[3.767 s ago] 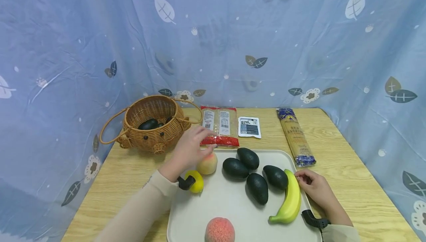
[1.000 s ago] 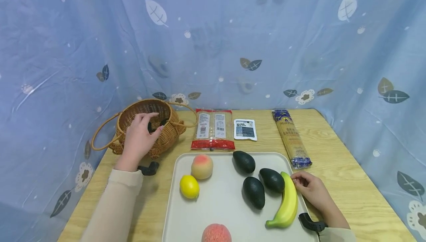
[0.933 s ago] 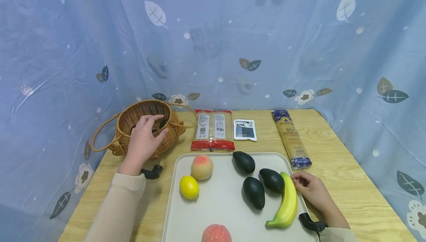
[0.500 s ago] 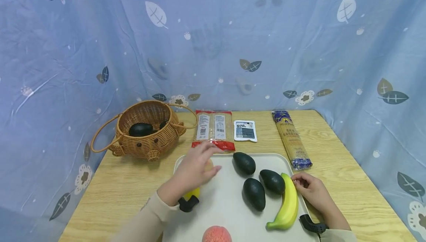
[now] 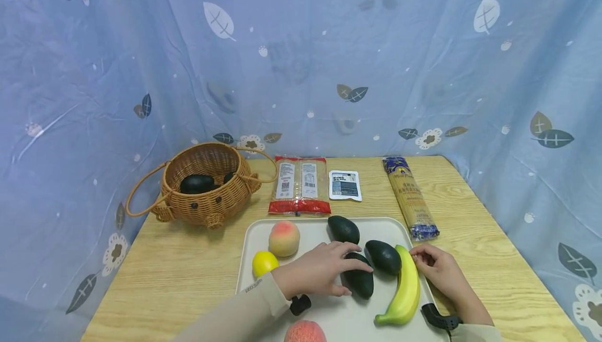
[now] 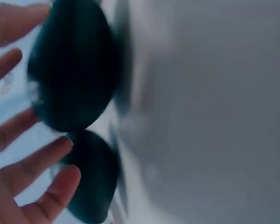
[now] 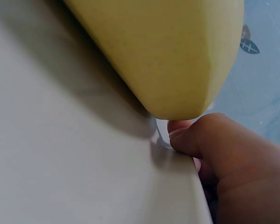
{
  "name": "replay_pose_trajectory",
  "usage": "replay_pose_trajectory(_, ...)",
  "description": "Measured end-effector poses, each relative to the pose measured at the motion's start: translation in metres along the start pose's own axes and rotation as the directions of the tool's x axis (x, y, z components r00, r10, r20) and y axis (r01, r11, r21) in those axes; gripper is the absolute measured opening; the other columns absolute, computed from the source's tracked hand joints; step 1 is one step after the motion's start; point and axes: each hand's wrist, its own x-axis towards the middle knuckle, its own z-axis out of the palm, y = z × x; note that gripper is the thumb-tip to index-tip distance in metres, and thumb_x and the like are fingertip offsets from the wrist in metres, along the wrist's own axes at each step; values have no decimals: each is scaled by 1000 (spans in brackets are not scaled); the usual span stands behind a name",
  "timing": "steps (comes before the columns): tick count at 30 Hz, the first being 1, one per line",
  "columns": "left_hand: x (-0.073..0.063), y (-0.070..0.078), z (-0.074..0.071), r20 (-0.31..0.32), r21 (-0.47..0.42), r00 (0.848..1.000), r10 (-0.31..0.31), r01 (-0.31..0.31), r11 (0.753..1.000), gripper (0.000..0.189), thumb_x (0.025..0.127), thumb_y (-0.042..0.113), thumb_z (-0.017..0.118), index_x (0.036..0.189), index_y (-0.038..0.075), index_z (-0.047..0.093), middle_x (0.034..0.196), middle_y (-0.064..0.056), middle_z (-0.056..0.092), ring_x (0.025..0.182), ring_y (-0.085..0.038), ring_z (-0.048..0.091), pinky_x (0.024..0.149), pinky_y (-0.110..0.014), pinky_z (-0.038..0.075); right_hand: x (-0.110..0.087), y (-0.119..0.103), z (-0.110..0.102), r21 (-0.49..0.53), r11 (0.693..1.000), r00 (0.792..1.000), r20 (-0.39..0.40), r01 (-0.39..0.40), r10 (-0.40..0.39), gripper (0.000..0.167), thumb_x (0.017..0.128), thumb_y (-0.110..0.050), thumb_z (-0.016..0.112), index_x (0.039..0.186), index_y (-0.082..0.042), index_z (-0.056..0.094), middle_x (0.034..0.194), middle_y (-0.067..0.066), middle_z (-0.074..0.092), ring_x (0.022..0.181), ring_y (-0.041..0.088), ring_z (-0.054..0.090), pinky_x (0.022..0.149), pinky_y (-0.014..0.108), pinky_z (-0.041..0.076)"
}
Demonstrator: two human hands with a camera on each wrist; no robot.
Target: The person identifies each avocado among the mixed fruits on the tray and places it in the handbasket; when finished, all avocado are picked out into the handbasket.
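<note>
Over the pale tray, my left hand is spread around a dark avocado, fingers loosely bent and thumb apart. In the left wrist view the fingers lie beside two avocados, the nearer avocado large in view; no firm grip shows. Two more avocados lie close by, one behind and one to the right. My right hand pinches the tray's right rim between thumb and fingers, next to the tip of a banana, as the right wrist view also shows.
The tray also bears a peach, a lemon and a pinkish peach. A wicker basket with avocados stands at the back left. Behind the tray lie a red-edged packet, a small pouch and a spaghetti pack.
The left hand put an avocado into the basket, left it, and moved right across the tray to another avocado. Fewer avocados lie on the tray. The right hand kept its hold.
</note>
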Motion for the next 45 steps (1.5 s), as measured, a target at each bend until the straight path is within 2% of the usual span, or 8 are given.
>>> replay_pose_trajectory(6, 8, -3, 11, 31, 7, 998, 48, -48, 999, 65, 93, 47, 79, 152, 45, 51, 160, 4, 41, 140, -16, 46, 107, -36, 46, 1, 1, 2, -3, 1000, 1000, -7, 6, -7, 18, 93, 9, 70, 101, -7, 73, 81, -3, 58, 70, 9, 51, 60, 25, 45)
replay_pose_trajectory(17, 8, -7, 10, 75, -29, 997, -36, 39, 999, 63, 88, 53, 82, 145, 45, 55, 124, 5, 57, 99, -6, 55, 88, -23, 49, -2, 1, 2, -11, 999, 999, -23, 33, -34, 19, 92, 10, 69, 99, -7, 73, 80, -4, 58, 70, 8, 51, 59, 25, 44)
replay_pose_trajectory(24, -12, -16, -20, -37, -120, 985, -170, 165, 979, 60, 89, 46, 84, 143, 42, 58, 122, 5, 55, 104, -8, 59, 90, -28, 51, -2, 2, 2, -7, 999, 999, -26, 37, -37, 17, 92, 10, 71, 100, -6, 74, 80, -5, 58, 70, 7, 51, 59, 23, 44)
replay_pose_trajectory(29, -33, -25, -55, -173, -176, 948, -269, 239, 955, 58, 90, 44, 83, 143, 38, 60, 128, 1, 55, 111, -16, 60, 93, -37, 54, -1, 5, 1, -28, 998, 998, -39, 51, -52, 17, 91, 11, 72, 100, -5, 74, 79, -4, 58, 69, 7, 50, 59, 23, 43)
replay_pose_trajectory(32, -46, -36, -75, -279, -189, 906, -319, 274, 943, 55, 91, 42, 82, 141, 36, 61, 125, -1, 54, 104, -20, 61, 88, -41, 55, 0, 6, 1, -38, 998, 998, -45, 50, -51, 18, 91, 11, 73, 100, -5, 73, 79, -4, 58, 69, 6, 50, 59, 23, 43)
replay_pose_trajectory(35, -60, -49, -93, -383, -206, 838, -390, 334, 920, 55, 89, 40, 84, 140, 31, 63, 123, -4, 54, 100, -24, 63, 86, -45, 56, 1, 6, 1, -35, 998, 998, -37, 52, -53, 18, 91, 11, 72, 101, -4, 73, 80, -4, 58, 70, 6, 50, 59, 23, 43)
replay_pose_trajectory(41, -91, -82, -118, -486, -308, 637, -598, 516, 799, 60, 93, 45, 81, 145, 26, 59, 125, -9, 54, 102, -35, 63, 85, -53, 55, 0, 4, 1, -10, 999, 999, -25, 46, -46, 16, 92, 9, 72, 101, -4, 73, 80, -4, 58, 70, 6, 51, 59, 23, 44)
replay_pose_trajectory(45, -111, -102, -125, -534, -347, 515, -671, 590, 729, 62, 97, 46, 74, 151, 25, 53, 129, -16, 51, 103, -42, 61, 86, -60, 52, 1, 3, 2, -1, 999, 999, -19, 48, -48, 16, 92, 10, 71, 100, -4, 73, 80, -4, 58, 70, 7, 51, 59, 24, 44)
